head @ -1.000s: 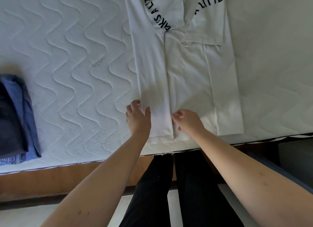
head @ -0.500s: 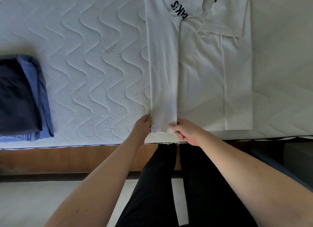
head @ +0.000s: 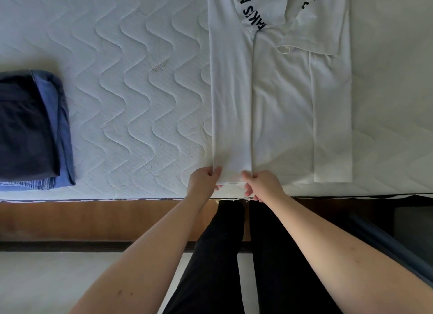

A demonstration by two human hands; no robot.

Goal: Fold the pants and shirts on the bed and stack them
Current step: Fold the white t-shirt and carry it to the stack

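The white cotton T-shirt with black curved lettering (head: 281, 107) lies flat on the white wave-quilted mattress of the bed (head: 131, 98), both long sides already turned inward as panels; its long axis runs straight away from the person, hem at the near edge of the mattress, lettered chest at the far end.

The left hand (head: 204, 181) pinches the hem at the outer corner of the left folded panel, thumb over the cloth and fingers curled beneath; the right hand (head: 262, 183) pinches the same hem at the panel's inner corner, fingers curled round the edge. Both hands sit at the shirt's near end, close together; the right folded panel is held by neither hand.

Judgement: the coming fold is crosswise, hem carried away from the person along the long axis toward the lettering; the grip spans only the left panel, so the right side may lag or skew.

The stack of folded dark navy and blue garments (head: 35, 131) rests well to the left of the shirt, near the same mattress edge.
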